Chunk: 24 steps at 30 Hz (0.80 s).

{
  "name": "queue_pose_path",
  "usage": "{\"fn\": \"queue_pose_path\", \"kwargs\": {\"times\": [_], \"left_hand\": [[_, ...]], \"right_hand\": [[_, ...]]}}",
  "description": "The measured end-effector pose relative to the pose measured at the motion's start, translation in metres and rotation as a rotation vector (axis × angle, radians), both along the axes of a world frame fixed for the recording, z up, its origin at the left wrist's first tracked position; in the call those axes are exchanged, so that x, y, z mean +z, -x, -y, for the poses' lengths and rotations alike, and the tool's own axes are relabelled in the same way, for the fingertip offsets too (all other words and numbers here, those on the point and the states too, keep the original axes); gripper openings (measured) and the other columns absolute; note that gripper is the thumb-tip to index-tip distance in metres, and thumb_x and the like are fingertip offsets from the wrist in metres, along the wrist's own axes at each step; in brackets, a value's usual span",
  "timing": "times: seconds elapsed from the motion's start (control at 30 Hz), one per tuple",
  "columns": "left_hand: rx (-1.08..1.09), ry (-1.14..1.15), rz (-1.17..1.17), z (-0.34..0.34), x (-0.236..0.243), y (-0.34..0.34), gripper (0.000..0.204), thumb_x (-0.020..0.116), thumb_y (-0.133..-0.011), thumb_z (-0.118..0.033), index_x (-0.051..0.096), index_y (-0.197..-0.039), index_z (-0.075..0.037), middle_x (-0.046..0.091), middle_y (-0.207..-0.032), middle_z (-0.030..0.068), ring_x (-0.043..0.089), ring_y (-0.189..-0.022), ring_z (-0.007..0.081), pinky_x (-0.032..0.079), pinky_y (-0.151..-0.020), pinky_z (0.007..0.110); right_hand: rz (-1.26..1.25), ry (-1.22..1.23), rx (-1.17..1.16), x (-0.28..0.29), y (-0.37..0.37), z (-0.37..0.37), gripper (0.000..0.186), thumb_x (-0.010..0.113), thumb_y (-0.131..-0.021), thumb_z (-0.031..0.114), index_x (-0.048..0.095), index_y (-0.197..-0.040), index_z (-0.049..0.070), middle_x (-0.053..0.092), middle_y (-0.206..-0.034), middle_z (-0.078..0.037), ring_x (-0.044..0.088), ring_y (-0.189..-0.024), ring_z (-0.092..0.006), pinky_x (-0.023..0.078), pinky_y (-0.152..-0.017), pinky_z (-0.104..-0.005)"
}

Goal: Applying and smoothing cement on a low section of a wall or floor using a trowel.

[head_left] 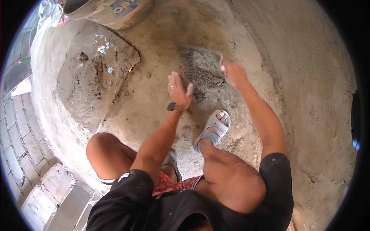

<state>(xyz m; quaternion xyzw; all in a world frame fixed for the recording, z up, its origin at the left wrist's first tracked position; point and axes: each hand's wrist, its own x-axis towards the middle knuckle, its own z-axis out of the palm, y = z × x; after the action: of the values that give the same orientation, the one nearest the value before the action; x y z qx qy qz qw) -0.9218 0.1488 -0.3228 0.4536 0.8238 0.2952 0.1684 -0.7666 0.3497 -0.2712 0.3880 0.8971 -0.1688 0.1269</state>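
Note:
My right hand [234, 74] is closed around the handle of a trowel [221, 58], whose bent neck shows just beyond my fingers. The blade is smeared by motion and hard to tell from the grey patch of mortar [208, 77] on the floor beneath it. Left of that patch, my left hand [179, 91] is held out with its fingers stretched and thumb apart, holding nothing. A dark watch is on that wrist.
A larger heap of wet mortar [92, 77] spreads over the floor at the left. Beyond it stands a mortar-stained bucket [115, 13]. A block wall [25, 138] runs along the far left. My sandalled foot [214, 129] is close to the mortar patch; a plastered wall [312, 84] rises at the right.

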Motion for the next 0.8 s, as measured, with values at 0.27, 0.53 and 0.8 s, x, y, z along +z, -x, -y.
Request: {"fn": "queue_pose_path", "kwargs": {"times": [0.27, 0.53, 0.8], "left_hand": [[-0.195, 0.142, -0.147, 0.006, -0.004, 0.025, 0.074, 0.043, -0.086, -0.047, 0.019, -0.137, 0.001, 0.017, -0.143, 0.0190, 0.010, -0.134, 0.0352, 0.010, -0.107, 0.046], [-0.370, -0.010, 0.062, 0.002, 0.000, -0.026, 0.075, 0.044, -0.085, -0.046, 0.019, -0.136, 0.003, 0.020, -0.141, 0.0228, 0.015, -0.131, 0.0403, 0.015, -0.104, 0.049], [-0.332, -0.030, -0.064, -0.005, 0.002, 0.005, 0.074, 0.047, -0.083, -0.046, 0.023, -0.135, 0.001, 0.023, -0.140, 0.0218, 0.017, -0.130, 0.0410, 0.018, -0.102, 0.052]], "right_hand": [[-0.099, -0.003, -0.160, 0.019, -0.104, 0.076, 0.026, 0.052, -0.076, 0.011, 0.049, -0.102, 0.009, 0.061, -0.083, -0.017, 0.060, -0.075, -0.0361, 0.048, -0.063, -0.0464], [0.090, 0.142, -0.505, 0.000, -0.094, 0.166, 0.035, 0.052, -0.080, 0.019, 0.042, -0.110, 0.002, 0.060, -0.073, -0.025, 0.059, -0.070, -0.0436, 0.048, -0.063, -0.0491], [-0.321, 0.382, -0.794, 0.022, -0.159, 0.177, 0.020, 0.051, -0.079, 0.014, 0.049, -0.095, 0.004, 0.058, -0.067, -0.018, 0.059, -0.055, -0.0305, 0.048, -0.052, -0.0399]]}}
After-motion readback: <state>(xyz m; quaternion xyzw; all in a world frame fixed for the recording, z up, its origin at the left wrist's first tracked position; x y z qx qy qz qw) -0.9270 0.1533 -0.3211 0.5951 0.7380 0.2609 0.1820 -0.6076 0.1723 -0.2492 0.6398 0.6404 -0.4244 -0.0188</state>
